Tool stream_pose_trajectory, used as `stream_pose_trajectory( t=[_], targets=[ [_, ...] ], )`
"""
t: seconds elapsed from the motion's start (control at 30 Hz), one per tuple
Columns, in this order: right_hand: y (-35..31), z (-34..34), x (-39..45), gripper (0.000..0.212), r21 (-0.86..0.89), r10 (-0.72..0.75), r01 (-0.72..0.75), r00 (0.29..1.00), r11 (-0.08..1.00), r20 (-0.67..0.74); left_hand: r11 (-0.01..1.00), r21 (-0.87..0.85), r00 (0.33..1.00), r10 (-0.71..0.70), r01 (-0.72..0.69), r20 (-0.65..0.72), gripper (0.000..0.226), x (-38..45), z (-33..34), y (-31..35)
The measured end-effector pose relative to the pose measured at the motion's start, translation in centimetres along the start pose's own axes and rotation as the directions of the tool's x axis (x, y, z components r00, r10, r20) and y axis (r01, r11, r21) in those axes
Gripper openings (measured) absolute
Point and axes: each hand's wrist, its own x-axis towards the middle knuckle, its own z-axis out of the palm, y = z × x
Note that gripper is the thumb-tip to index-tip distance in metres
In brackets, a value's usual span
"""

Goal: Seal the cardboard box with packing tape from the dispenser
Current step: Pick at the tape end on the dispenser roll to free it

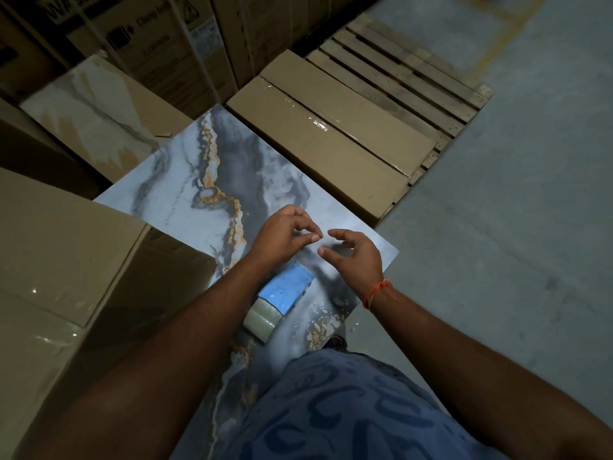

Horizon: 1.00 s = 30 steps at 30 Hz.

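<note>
Barely under way, judging by the layout. Blue tape dispenser (284, 291) with its clear roll lying on the marbled tile slab (185, 194), just below both wrists, gripped by neither hand. Left hand (282, 235) with thumb and forefinger pinched together on something thin and glinting (perhaps a sliver of tape or a strand; too small to tell). Right hand (355, 257) loosely spread, fingers curled, holding nothing, hovering close to the left fingertips but apart from them. An orange thread bracelet (376, 292) at the right wrist.

As for the cardboard: long flat box (331, 141) beyond the slab, already showing a glossy strip of tape along its top seam, so possibly finished. Large open-flapped box (66, 260) to the left, with shiny tape patches on its lower face, flap raised and unsealed. Unclear which of these counts as the one to seal. Wooden pallet (408, 71) behind, more cartons stacked at the back.

Remaining, by appearances: picking up the dispenser, drawing tape across a seam, cutting, pressing down.
</note>
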Motion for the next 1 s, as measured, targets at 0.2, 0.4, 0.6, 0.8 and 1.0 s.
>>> stream_pose_trajectory(
  t=[0.2,0.4,0.6,0.8,1.0],
  targets=[
    [0.0,0.8,0.2,0.006,0.031,0.015,-0.014,1.0,0.999,-0.016,0.988,-0.138,0.997,-0.067,0.07,0.028,0.003,-0.1,0.2,-0.6],
    [0.4,0.9,-0.1,0.01,0.113,0.019,-0.023,0.999,0.993,0.043,0.948,-0.268,0.983,-0.147,0.171,0.109,0.017,-0.7,0.5,-2.0],
    [0.4,0.7,-0.3,0.006,0.185,-0.006,0.004,1.0,0.983,0.008,0.95,-0.269,0.986,-0.137,0.156,0.091,0.009,-0.9,0.8,-2.2],
    [0.2,0.4,-0.6,0.008,0.193,-0.059,0.053,0.998,0.98,0.025,0.941,-0.295,0.984,-0.137,0.165,0.114,0.011,-1.0,0.3,-2.2],
    [0.1,0.5,-1.5,0.01,0.191,-0.102,0.09,0.993,0.977,0.053,0.937,-0.308,0.981,-0.123,0.164,0.147,0.015,-1.9,-0.6,-2.1]
  ],
)
